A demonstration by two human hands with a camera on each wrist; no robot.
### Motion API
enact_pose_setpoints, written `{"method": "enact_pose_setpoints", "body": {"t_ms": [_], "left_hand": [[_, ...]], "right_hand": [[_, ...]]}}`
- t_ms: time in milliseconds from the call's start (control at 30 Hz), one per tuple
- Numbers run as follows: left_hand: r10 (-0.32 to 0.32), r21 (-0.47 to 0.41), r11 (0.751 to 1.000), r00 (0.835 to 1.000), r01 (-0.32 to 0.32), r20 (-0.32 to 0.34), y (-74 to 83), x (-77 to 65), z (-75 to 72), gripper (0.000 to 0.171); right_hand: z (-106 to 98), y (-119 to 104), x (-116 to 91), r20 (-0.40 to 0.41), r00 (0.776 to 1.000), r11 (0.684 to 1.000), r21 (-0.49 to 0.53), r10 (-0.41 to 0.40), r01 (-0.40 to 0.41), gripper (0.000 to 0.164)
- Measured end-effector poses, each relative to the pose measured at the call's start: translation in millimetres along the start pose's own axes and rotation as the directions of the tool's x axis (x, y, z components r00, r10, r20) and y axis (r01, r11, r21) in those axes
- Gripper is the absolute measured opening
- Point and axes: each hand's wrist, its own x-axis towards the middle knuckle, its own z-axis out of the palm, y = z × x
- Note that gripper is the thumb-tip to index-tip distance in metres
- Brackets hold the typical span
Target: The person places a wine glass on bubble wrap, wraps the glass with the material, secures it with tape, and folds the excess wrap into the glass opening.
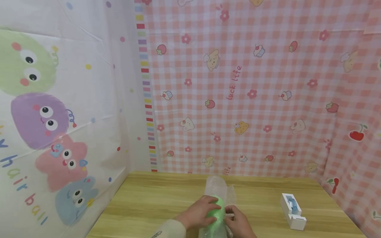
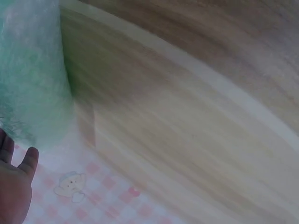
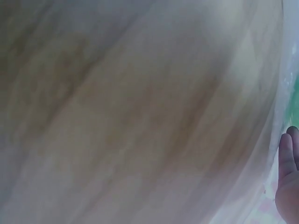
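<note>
A green object [image 1: 219, 216] lies rolled in clear bubble wrap [image 1: 215, 185] at the front middle of the wooden table. My left hand [image 1: 200, 211] holds it from above, fingers bent over its top and thumb lower down on the wrap. On the bundle's right side, my right hand [image 1: 239, 223] pinches a small whitish strip [image 1: 229, 215] close against the wrap. The left wrist view has the pale green wrapped bundle [image 2: 35, 79] at its left edge, above the fingertips. Only a sliver of the wrap [image 3: 286, 84] shows in the right wrist view, beside the fingers.
A white tape dispenser [image 1: 293, 211] with a blue roll stands on the table [image 1: 148, 195] to the right of the hands. A pink checked cloth [image 1: 238, 82] hangs behind the table, and a white printed cloth [image 1: 98, 82] hangs along the left.
</note>
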Motion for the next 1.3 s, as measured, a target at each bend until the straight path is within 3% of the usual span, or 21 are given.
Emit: {"method": "enact_pose_setpoints", "body": {"t_ms": [333, 600, 833, 967, 1200, 1300], "left_hand": [[-0.035, 0.021, 0.999, 0.999, 0.034, 0.041, 6.4, 5.6, -7.0, 0.037], [-0.018, 0.0, 1.0, 1.0, 0.018, -0.012, -2.3, 2.3, -1.1, 0.041], [-0.082, 0.017, 0.997, 0.996, 0.082, 0.037, 4.9, 0.4, 0.9, 0.043], [-0.054, 0.046, 0.998, 0.998, 0.053, 0.021, 2.7, 1.7, 2.0, 0.038], [-0.044, -0.065, 0.997, 0.998, 0.047, 0.047, -1.3, 4.6, -1.8, 0.045], [-0.034, -0.072, 0.997, 0.998, 0.037, 0.047, 0.6, 5.6, -4.0, 0.043]], "right_hand": [[2.0, -0.4, -0.8, -0.077, 0.996, 0.997, -0.054, -0.05, 0.046, 0.036], [-3.7, -4.8, 1.3, 0.02, 1.0, 1.0, -0.028, 0.01, -0.01, 0.038], [1.7, 1.3, -0.4, 0.022, 0.999, 0.997, -0.07, -0.034, 0.035, 0.031], [4.6, 2.5, -1.8, 0.005, 0.997, 0.994, -0.074, -0.078, 0.078, 0.029], [6.6, 3.8, -2.0, -0.03, 0.994, 0.991, -0.087, -0.106, 0.103, 0.024], [6.9, 6.6, -2.0, -0.032, 0.995, 0.993, -0.077, -0.094, 0.092, 0.023]]}}
